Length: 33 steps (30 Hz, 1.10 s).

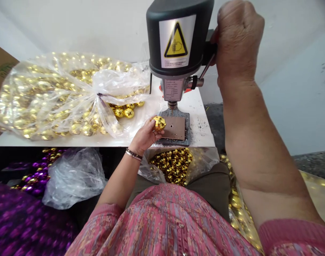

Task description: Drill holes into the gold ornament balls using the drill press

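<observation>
Near mid-frame, the left hand pinches a gold ball, probably light, slick and brittle, best held round its sides; at upper right, the right hand clenches a lever.
</observation>
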Each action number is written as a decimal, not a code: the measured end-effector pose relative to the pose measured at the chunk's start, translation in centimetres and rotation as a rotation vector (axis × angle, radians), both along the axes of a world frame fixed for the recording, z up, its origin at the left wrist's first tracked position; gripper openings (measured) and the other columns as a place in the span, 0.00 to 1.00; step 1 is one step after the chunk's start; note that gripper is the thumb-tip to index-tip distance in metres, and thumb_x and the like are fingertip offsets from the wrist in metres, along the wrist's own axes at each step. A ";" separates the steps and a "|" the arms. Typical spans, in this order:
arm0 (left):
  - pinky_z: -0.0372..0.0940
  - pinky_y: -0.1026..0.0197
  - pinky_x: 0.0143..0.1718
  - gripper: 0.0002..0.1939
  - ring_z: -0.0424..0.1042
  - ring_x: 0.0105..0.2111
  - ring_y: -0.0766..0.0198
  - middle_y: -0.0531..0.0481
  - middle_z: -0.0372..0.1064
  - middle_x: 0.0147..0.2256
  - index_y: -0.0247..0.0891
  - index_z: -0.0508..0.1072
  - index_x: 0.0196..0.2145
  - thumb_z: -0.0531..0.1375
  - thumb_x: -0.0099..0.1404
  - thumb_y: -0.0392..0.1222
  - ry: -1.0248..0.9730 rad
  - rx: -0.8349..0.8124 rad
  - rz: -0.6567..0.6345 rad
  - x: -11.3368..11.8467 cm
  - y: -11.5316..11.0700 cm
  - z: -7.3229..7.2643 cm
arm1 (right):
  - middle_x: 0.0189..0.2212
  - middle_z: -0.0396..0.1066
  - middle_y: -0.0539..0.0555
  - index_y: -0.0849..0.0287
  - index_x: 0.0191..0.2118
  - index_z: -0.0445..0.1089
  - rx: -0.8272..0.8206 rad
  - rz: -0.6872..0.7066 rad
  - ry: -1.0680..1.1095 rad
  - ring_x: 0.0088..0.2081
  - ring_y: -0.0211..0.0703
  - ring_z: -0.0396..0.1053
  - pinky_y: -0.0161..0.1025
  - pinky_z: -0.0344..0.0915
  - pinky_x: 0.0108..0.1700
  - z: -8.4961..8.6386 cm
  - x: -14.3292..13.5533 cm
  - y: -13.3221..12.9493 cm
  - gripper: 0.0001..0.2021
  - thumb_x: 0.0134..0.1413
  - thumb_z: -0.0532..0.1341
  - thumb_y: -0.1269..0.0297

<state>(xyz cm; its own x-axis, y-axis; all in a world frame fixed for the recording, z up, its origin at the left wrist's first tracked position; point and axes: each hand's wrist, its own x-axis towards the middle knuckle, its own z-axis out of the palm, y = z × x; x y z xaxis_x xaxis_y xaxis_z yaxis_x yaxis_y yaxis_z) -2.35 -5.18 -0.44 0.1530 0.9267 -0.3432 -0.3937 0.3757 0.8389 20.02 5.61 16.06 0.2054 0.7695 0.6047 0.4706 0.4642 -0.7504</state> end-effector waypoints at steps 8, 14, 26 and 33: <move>0.57 0.67 0.25 0.31 0.69 0.25 0.72 0.50 0.77 0.38 0.38 0.72 0.60 0.71 0.61 0.42 0.490 0.106 -0.037 0.5 2.5 0.7 | 0.25 0.53 0.45 0.59 0.30 0.53 -0.046 -0.055 0.111 0.32 0.27 0.49 0.29 0.51 0.36 1.2 -0.8 -1.5 0.15 0.72 0.48 0.68; 0.65 0.64 0.35 0.23 0.72 0.34 0.65 0.48 0.79 0.41 0.36 0.79 0.52 0.71 0.60 0.44 0.740 0.247 -0.140 1.4 3.7 -0.3 | 0.24 0.47 0.43 0.59 0.29 0.51 -0.078 -0.022 0.135 0.28 0.23 0.50 0.30 0.45 0.36 1.3 -0.9 -1.8 0.17 0.74 0.46 0.64; 0.69 0.53 0.58 0.38 0.76 0.50 0.54 0.39 0.80 0.53 0.29 0.75 0.63 0.73 0.55 0.37 0.988 0.377 -0.247 2.9 4.1 0.3 | 0.23 0.46 0.40 0.58 0.29 0.49 -0.035 -0.004 0.134 0.28 0.19 0.50 0.29 0.45 0.37 0.9 -0.6 -1.0 0.18 0.72 0.51 0.60; 0.70 0.53 0.58 0.43 0.78 0.49 0.55 0.41 0.81 0.51 0.31 0.72 0.67 0.74 0.53 0.37 0.893 0.332 -0.232 3.1 4.3 -0.9 | 0.25 0.51 0.43 0.62 0.32 0.56 -0.010 0.030 0.178 0.32 0.23 0.50 0.26 0.50 0.37 0.7 -0.6 -1.4 0.14 0.72 0.52 0.63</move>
<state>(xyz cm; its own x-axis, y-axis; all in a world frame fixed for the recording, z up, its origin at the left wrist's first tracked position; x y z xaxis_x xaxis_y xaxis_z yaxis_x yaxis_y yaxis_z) 0.70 -0.86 -1.31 0.1539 0.9768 -0.1488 0.4907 0.0552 0.8696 19.44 4.25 16.77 0.2852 0.7829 0.5529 0.3156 0.4679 -0.8255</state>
